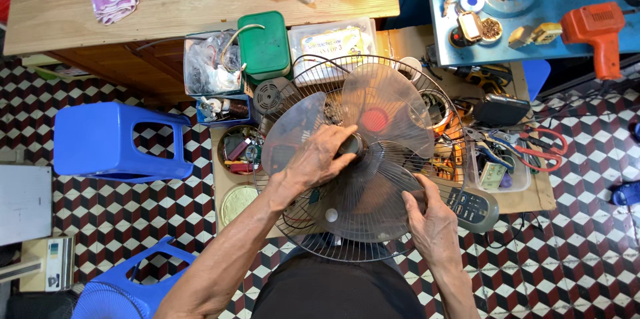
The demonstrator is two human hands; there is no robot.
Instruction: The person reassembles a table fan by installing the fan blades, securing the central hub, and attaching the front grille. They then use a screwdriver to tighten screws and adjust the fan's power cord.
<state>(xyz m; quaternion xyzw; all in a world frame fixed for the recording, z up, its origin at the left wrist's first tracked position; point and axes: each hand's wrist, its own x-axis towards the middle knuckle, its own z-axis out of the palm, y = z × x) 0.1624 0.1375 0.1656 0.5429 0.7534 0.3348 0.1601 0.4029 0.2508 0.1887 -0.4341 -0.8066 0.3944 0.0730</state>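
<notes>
The fan lay at the centre of the low table, its wire guard under the clear blades. The left hand was closed around the dark hub in the middle of the blades. The right hand, at about five o'clock from the hub, held the edge of a blade with fingers together on it (the thumb was on top). A remote lay just beside this hand, at three o'clock. A green box stood at eleven o'clock from the fan, red pliers at three o'clock, and a blue stool at nine o'clock on the floor.
</notes>
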